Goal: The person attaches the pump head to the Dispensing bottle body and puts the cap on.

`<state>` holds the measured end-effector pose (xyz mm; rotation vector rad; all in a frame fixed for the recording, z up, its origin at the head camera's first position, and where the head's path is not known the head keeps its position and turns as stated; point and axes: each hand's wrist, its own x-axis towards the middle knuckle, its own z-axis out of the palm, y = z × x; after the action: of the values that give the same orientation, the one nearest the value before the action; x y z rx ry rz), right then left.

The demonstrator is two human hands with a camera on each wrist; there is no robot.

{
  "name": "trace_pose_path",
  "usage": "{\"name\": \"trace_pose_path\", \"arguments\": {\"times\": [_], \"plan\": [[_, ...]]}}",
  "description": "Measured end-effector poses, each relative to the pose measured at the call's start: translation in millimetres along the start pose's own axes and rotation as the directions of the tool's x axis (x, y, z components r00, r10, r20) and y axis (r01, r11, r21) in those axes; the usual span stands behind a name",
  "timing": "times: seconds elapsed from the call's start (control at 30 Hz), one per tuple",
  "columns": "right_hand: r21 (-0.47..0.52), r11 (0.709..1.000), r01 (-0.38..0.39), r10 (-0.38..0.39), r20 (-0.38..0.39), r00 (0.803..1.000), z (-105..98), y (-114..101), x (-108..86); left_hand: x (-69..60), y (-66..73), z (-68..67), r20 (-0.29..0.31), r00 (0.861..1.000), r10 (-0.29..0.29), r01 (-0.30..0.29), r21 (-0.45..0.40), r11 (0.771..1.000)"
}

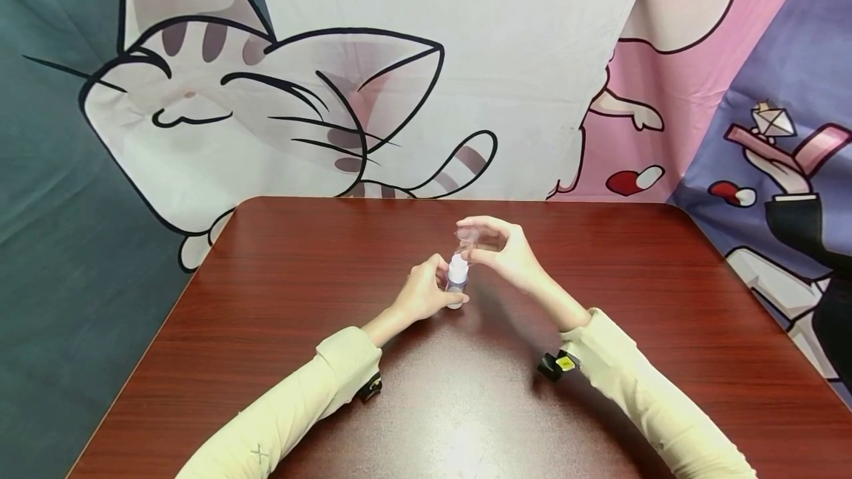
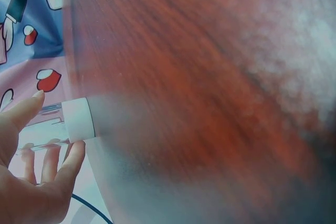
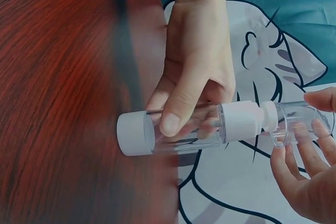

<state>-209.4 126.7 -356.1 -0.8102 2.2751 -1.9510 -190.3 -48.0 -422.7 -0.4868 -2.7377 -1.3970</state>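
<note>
A small clear spray bottle (image 1: 456, 272) with a white base and white collar stands on the table, almost upright. My left hand (image 1: 421, 293) grips its body between thumb and fingers. In the right wrist view, the white pump head (image 3: 247, 120) points toward a clear cap (image 3: 292, 110). My right hand (image 1: 502, 246) holds that cap above the bottle with thumb and fingertips. The cap's rim is at the nozzle's tip; whether it overlaps the tip I cannot tell. The left wrist view shows the white base (image 2: 79, 119) beside my left fingertips.
The brown wooden table (image 1: 319, 265) has a glossy reflection near its front. Behind it hangs a cloth backdrop (image 1: 532, 80) with a cartoon cat. Dark wrist cameras sit under both pale sleeves (image 1: 333, 368).
</note>
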Motion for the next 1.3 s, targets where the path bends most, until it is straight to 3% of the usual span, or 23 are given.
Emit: {"name": "trace_pose_path", "arguments": {"times": [0.57,0.83,1.3], "plan": [[-0.067,0.998,-0.003,0.003,0.000,1.000,6,6,-1.1,-0.7,0.2,-2.3,0.010,1.000,0.010,-0.011,0.033,0.999],[-0.068,0.997,-0.029,0.030,0.004,1.000,7,12,-2.2,-0.4,0.3,-2.1,0.014,1.000,-0.010,0.010,0.030,1.000],[-0.051,0.998,-0.021,0.022,0.021,1.000,7,18,-5.1,0.5,-1.7,-0.6,0.011,1.000,0.005,-0.005,0.023,1.000]]}}
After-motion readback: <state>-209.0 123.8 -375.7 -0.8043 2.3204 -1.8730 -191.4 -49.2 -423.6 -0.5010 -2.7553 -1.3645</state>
